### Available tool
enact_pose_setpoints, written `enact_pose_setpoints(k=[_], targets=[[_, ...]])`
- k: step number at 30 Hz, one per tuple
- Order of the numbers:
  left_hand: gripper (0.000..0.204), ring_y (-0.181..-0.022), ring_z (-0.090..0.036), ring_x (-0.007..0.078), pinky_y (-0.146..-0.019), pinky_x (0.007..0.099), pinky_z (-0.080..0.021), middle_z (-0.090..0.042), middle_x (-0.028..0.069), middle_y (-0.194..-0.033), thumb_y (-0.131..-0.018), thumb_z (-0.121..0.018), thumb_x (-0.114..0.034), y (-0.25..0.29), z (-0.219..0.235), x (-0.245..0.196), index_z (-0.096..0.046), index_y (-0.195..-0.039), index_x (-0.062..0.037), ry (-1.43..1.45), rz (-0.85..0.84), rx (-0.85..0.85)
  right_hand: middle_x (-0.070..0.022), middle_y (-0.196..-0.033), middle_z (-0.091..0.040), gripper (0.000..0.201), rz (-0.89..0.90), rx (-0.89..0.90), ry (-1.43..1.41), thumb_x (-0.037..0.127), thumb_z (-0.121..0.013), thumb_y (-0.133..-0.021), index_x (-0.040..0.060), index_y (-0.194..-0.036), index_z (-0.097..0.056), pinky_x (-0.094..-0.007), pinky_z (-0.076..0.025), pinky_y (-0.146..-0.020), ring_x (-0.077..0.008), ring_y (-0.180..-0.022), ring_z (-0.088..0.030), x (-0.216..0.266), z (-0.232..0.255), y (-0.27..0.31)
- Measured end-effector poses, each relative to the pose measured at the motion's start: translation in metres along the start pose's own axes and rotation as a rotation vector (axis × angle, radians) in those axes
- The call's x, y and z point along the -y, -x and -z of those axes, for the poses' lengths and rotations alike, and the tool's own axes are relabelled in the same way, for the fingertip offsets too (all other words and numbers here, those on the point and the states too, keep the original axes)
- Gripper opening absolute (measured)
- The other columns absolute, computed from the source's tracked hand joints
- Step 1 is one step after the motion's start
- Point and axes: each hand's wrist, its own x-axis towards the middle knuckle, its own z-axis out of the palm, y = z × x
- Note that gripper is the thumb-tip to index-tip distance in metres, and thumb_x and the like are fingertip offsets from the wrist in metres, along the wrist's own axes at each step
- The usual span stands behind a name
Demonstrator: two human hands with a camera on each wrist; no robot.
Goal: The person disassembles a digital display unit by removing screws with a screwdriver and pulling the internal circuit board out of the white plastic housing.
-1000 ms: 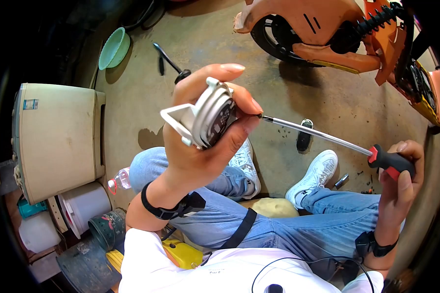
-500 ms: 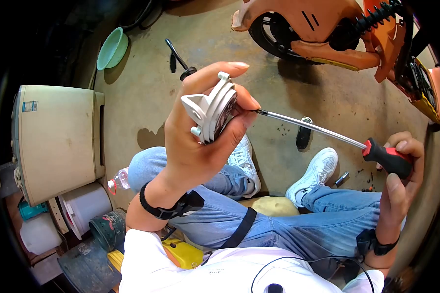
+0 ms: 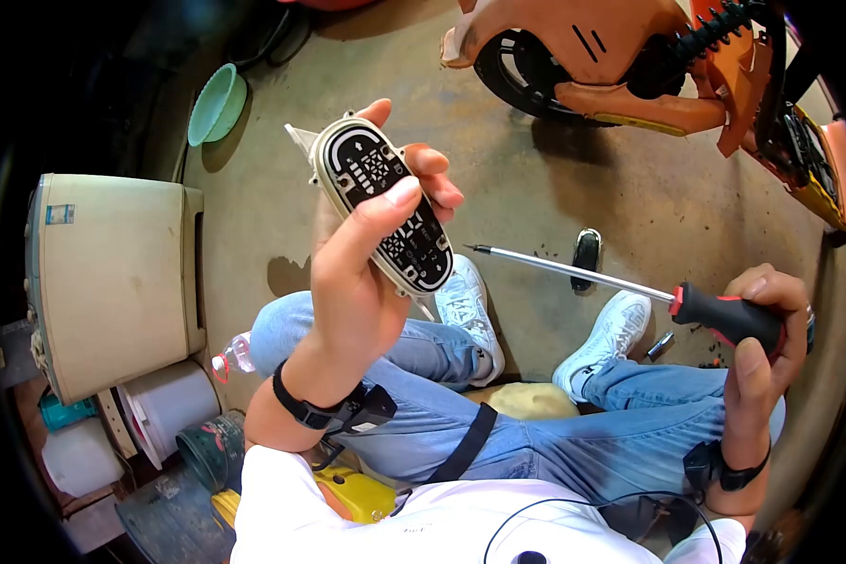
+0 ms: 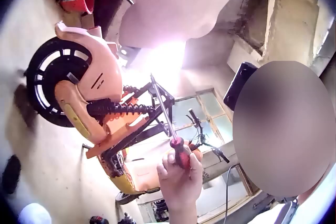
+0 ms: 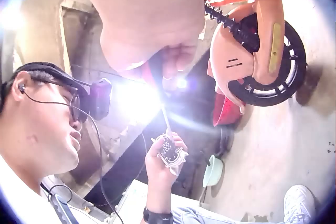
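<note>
My left hand (image 3: 348, 282) holds an oval digital display panel (image 3: 355, 162), with a black face, white symbols and a pale housing with small lugs. The thumb lies across its face, and the other fingers are behind and beside it. In my right hand (image 3: 771, 343) is a screwdriver (image 3: 583, 277) with a black and red handle and a long metal shaft. Its dark tip points left toward the panel, with a gap between them. The right wrist view shows the display panel (image 5: 169, 151) upright in the left hand; the left wrist view shows the screwdriver handle (image 4: 180, 154) gripped.
An orange two-wheeler (image 3: 611, 56) with a black wheel stands at the upper right. A black oval object (image 3: 586, 260) and a small metal piece (image 3: 660, 345) lie on the floor. To the left are a green basin (image 3: 218, 105), a cream appliance (image 3: 113, 277) and buckets (image 3: 169, 404).
The left hand has turned the panel so its face shows, and moved away from the screwdriver tip. The screwdriver has shifted left and down. The black cable behind the left hand is hidden now.
</note>
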Motion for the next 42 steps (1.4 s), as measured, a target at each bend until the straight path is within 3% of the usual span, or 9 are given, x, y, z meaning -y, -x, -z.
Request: enact_pose_setpoints(k=[25,28,30,33,34,35,38,42], targets=[[0.069,-0.095,-0.062,0.0171,-0.087,0.0305,-0.048,-0.062,0.0125,-0.111,-0.089,-0.064,-0.009,0.006,-0.006,0.012,-0.026,-0.146,0.001,-0.178,-0.117,0.134,-0.0097,-0.091,-0.051,0.044,-0.021,0.051,-0.013,0.036,-0.068,-0.085,0.0047,-0.11,-0.05,-0.0247,-0.043,-0.072,-0.0134,-0.079,-0.05,-0.003,-0.006,0.001],[0.069,-0.097,-0.06,0.0163,-0.088,0.0299,-0.048,-0.061,0.013,-0.112,-0.089,-0.064,-0.008,0.006,-0.006,0.014,-0.026,-0.146,0.0005,-0.191,-0.16,0.143,-0.0092,-0.091,-0.053,0.056,-0.027,0.003,0.069,0.048,-0.069,-0.086,0.0037,-0.112,-0.049,-0.0239,-0.044,-0.067,-0.0127,-0.075,-0.055,-0.005,-0.008,0.004],[0.069,-0.097,-0.06,0.016,-0.089,0.0295,-0.047,-0.061,0.0131,-0.113,-0.09,-0.063,-0.007,0.007,-0.005,0.015,-0.026,-0.146,0.0006,-0.204,-0.184,0.153,-0.0083,-0.092,-0.055,0.075,-0.141,0.002,-0.007,0.066,-0.067,-0.082,0.0026,-0.116,-0.048,-0.0226,-0.045,-0.06,-0.0121,-0.067,-0.058,-0.003,-0.008,0.007],[0.068,-0.097,-0.059,0.0155,-0.089,0.0288,-0.046,-0.061,0.0135,-0.113,-0.089,-0.062,-0.007,0.007,-0.005,0.017,-0.025,-0.146,0.0006,-0.227,-0.242,0.168,-0.007,-0.09,-0.055,0.091,-0.274,0.005,-0.013,0.078,-0.062,-0.075,0.0022,-0.122,-0.044,-0.0216,-0.045,-0.054,-0.0115,-0.058,-0.058,0.001,-0.011,0.004],[0.068,-0.097,-0.058,0.0154,-0.09,0.0286,-0.046,-0.061,0.0137,-0.114,-0.089,-0.062,-0.006,0.007,-0.005,0.018,-0.025,-0.146,0.0006,-0.238,-0.274,0.171,-0.0095,-0.096,-0.055,0.084,-0.254,0.081,-0.056,0.068,-0.067,-0.081,0.0019,-0.126,-0.04,-0.0231,-0.047,-0.061,-0.0131,-0.07,-0.06,0.002,-0.01,0.002],[0.068,-0.097,-0.058,0.0154,-0.09,0.0286,-0.046,-0.061,0.0137,-0.114,-0.089,-0.062,-0.006,0.008,-0.005,0.018,-0.025,-0.146,0.0006,-0.239,-0.274,0.174,-0.0095,-0.096,-0.055,0.084,-0.254,0.079,-0.057,0.068,-0.067,-0.081,0.0019,-0.126,-0.04,-0.0231,-0.047,-0.061,-0.0131,-0.07,-0.06,0.002,-0.013,-0.001],[0.069,-0.097,-0.058,0.0157,-0.09,0.0289,-0.046,-0.06,0.0141,-0.114,-0.088,-0.061,-0.006,0.008,-0.005,0.018,-0.025,-0.146,0.0008,-0.229,-0.278,0.15,-0.0152,-0.111,-0.052,0.067,-0.051,0.053,-0.141,0.045,-0.069,-0.086,0.0016,-0.128,-0.039,-0.0264,-0.048,-0.075,-0.016,-0.094,-0.055,-0.003,-0.021,-0.005],[0.071,-0.097,-0.058,0.0161,-0.09,0.0292,-0.045,-0.06,0.0144,-0.114,-0.087,-0.062,-0.008,0.009,-0.006,0.019,-0.025,-0.146,0.0009,-0.217,-0.273,0.149,-0.0128,-0.104,-0.054,0.072,-0.093,-0.034,-0.052,0.052,-0.068,-0.086,0.0017,-0.127,-0.04,-0.0245,-0.047,-0.07,-0.0134,-0.085,-0.056,-0.004,-0.017,0.001]])
